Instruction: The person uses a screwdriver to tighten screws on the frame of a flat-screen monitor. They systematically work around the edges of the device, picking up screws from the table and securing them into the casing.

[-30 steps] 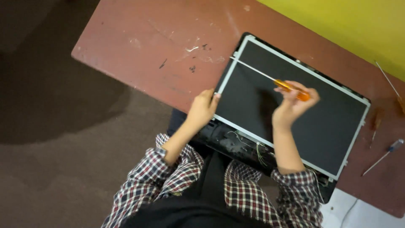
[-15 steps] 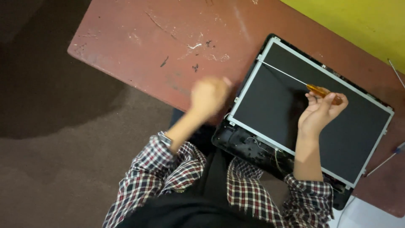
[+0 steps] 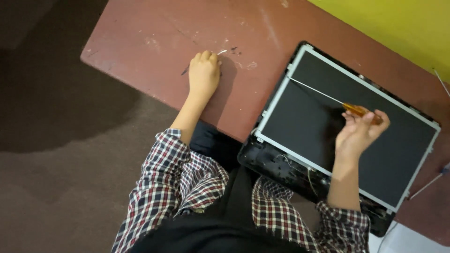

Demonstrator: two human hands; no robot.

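L hand (image 3: 204,74) lay flat, fingers together, on bare red table (image 3: 154,42) near its front edge, had left laptop screen (image 3: 347,126), R hand (image 3: 358,133) pinched orange-handled screwdriver (image 3: 328,99) over screen, tip at top-left corner, screen overhung table edge.

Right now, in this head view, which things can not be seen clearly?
- Under the left hand: whatever it touches on the red-brown table is covered by the fingers.
- Orange-handled screwdriver: the right hand hides most of the handle, and the tip is too thin to read.
- Dark laptop base: the screen panel covers most of it.
- Tool at right: cut by the frame edge.
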